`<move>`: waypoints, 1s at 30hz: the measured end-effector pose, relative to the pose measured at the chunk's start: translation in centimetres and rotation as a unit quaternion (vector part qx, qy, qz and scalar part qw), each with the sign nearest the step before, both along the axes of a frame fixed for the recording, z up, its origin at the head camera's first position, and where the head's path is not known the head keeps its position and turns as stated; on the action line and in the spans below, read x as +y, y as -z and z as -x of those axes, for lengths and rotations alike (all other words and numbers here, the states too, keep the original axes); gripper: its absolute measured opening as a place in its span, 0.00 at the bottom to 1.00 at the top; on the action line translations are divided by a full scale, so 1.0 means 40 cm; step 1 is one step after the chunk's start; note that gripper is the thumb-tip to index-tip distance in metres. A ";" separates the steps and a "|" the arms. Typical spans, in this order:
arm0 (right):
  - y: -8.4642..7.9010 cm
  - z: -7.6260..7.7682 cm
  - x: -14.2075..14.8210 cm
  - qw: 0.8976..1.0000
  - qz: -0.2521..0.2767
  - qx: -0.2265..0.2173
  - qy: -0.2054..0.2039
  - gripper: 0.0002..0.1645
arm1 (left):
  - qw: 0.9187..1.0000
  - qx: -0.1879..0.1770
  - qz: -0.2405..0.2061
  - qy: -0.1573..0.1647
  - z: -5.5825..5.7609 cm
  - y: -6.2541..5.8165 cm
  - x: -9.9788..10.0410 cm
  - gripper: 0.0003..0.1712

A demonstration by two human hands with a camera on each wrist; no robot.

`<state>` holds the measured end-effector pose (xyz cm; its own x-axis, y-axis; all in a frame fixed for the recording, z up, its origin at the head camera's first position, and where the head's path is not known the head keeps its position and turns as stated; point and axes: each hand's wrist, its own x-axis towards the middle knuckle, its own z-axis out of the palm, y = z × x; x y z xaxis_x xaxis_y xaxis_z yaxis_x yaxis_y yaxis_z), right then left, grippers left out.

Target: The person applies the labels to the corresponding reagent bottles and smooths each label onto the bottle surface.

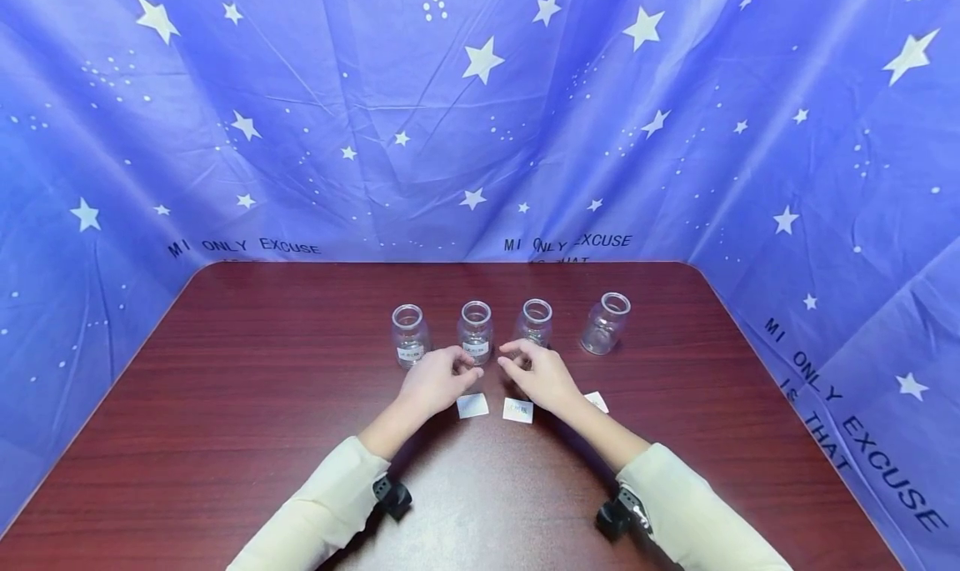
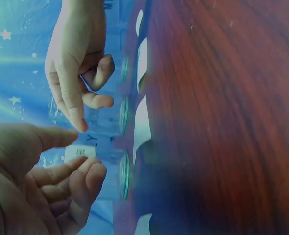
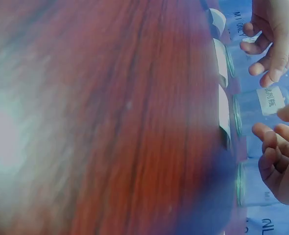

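Four glass jars without lids stand in a row. The second jar [image 1: 476, 325] from the left bears a white printed label [image 3: 271, 100] on its front. My left hand [image 1: 437, 379] is at this jar's left front, its loosely bent fingers close to the label and nothing between them. To the right of the same jar, my right hand [image 1: 542, 378] hovers with fingers slightly bent and apart, holding nothing. It partly hides the third jar [image 1: 537, 314]. A labelled jar [image 1: 409, 329] stands at the row's left end, and a plain jar [image 1: 604, 325] at its right end.
On the reddish-brown table [image 1: 225, 413], small white paper labels lie before the jars: one label [image 1: 472, 406] near my left hand, another label [image 1: 517, 411] between the wrists, and a third label [image 1: 597, 402] partly behind my right forearm. A blue starry curtain [image 1: 420, 162] surrounds the table.
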<state>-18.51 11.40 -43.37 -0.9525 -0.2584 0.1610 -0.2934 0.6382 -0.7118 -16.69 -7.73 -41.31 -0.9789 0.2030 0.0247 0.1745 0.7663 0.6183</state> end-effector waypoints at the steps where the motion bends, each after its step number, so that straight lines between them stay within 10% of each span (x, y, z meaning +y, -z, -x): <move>1: -0.001 -0.004 0.005 1.000 -0.008 0.004 -0.003 0.13 | 1.000 0.002 -0.002 0.018 -0.003 0.001 0.005 0.12; 14: -0.008 -0.044 0.068 0.994 -0.079 0.032 -0.063 0.07 | 0.985 0.027 0.033 0.164 -0.022 0.022 0.066 0.11; 30: 0.010 -0.078 0.114 0.966 -0.215 0.081 -0.114 0.16 | 0.978 0.029 0.109 0.175 -0.024 0.039 0.078 0.12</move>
<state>-15.41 15.95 -43.79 -0.8345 -0.5345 0.1340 -0.5464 0.7709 -0.3274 -15.73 -4.62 -42.87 -0.8467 0.5321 -0.0038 0.4795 0.7660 0.4281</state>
